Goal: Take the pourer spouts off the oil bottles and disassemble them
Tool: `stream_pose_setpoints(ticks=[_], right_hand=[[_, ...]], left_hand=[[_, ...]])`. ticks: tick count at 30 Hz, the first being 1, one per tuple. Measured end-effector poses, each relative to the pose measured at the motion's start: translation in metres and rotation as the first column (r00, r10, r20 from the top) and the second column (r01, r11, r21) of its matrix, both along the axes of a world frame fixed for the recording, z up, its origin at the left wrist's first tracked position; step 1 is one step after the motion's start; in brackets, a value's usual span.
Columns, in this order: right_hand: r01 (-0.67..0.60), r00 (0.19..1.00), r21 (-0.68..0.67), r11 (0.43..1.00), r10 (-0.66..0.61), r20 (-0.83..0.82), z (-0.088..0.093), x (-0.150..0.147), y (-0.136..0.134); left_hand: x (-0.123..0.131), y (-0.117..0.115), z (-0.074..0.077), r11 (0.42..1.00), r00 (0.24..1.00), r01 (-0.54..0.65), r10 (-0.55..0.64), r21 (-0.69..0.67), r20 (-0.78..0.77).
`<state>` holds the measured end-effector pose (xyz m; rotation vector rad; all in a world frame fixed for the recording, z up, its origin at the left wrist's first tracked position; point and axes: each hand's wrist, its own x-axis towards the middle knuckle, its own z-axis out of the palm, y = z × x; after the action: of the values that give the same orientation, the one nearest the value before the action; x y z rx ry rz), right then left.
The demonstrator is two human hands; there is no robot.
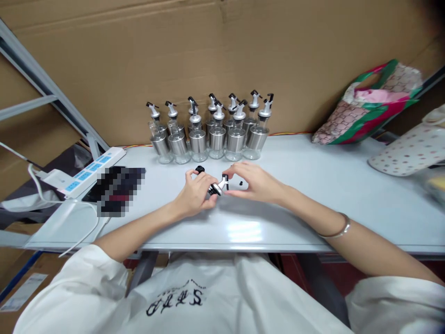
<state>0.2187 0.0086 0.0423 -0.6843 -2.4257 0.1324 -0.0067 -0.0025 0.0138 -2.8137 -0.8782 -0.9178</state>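
My left hand is closed around the black-ribbed stopper end of a silver and black bottle pourer, held just above the table. My right hand pinches the black flip lever at its spout end between thumb and fingers. A black round part shows by the left fingertips; whether they touch it I cannot tell. Close to the right hand lies a tiny black piece. Behind the hands stand several glass bottles with steel sleeves. Most carry pourers like this one; two at the front left have bare necks.
The white table backs onto a cardboard wall. On the left are a power strip, white cables and a dark, pixelated object. A patterned bag and a dotted white bag stand on the right.
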Motion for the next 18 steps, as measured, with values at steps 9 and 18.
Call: stream_pose_setpoints(ticks=[9,18], right_hand=[[0.029,0.992,0.422,0.906,-0.078,0.1,-0.0042,-0.0014,0.0029],[0.07,0.984,0.584,0.809,-0.152,0.093,0.0005,-0.0059,-0.003]], left_hand=[[0.001,0.0014,-0.0037,0.999,0.999,0.028,-0.028,-0.041,0.02],[0.0055,-0.0016,0.0003,0.996,0.997,-0.071,0.072,0.063,-0.01]])
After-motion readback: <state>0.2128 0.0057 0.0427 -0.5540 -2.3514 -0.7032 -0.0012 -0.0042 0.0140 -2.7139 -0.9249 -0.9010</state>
